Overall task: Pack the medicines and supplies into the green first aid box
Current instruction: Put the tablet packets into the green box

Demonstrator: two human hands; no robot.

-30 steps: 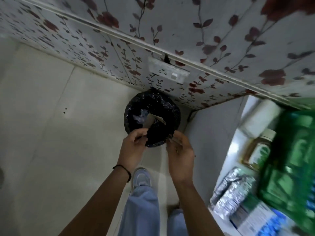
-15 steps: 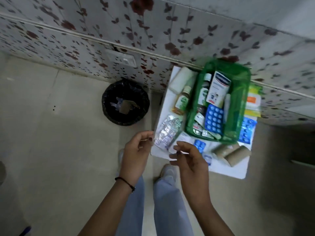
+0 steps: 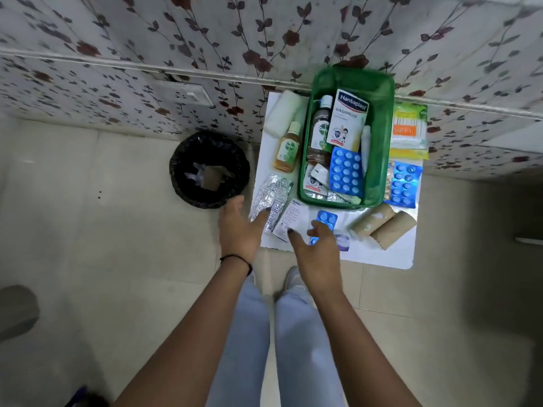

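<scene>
The green first aid box (image 3: 379, 160) stands open on a small white table (image 3: 382, 254) against the wall. Inside it are a Hansaplast carton (image 3: 348, 120), a brown bottle (image 3: 318, 136), a blue blister pack (image 3: 345, 171) and sachets. My left hand (image 3: 241, 227) is open, its fingertips on the silver foil strips (image 3: 271, 198) at the table's left edge. My right hand (image 3: 317, 251) is open over a small blue blister pack (image 3: 324, 220), beside a white medicine carton (image 3: 289, 223). Both hands hold nothing.
Outside the box lie a Dettol bottle (image 3: 288, 148), a white roll (image 3: 283, 113), two brown bandage rolls (image 3: 383, 224), another blue blister pack (image 3: 404, 183), a cotton bud pack (image 3: 410, 130) and a small jar (image 3: 342, 242). A black-lined bin (image 3: 208, 168) stands left of the table.
A second ago both hands were over the bin, dropping a scrap into it. The view has swung right to the table, and both hands now reach its front edge.
</scene>
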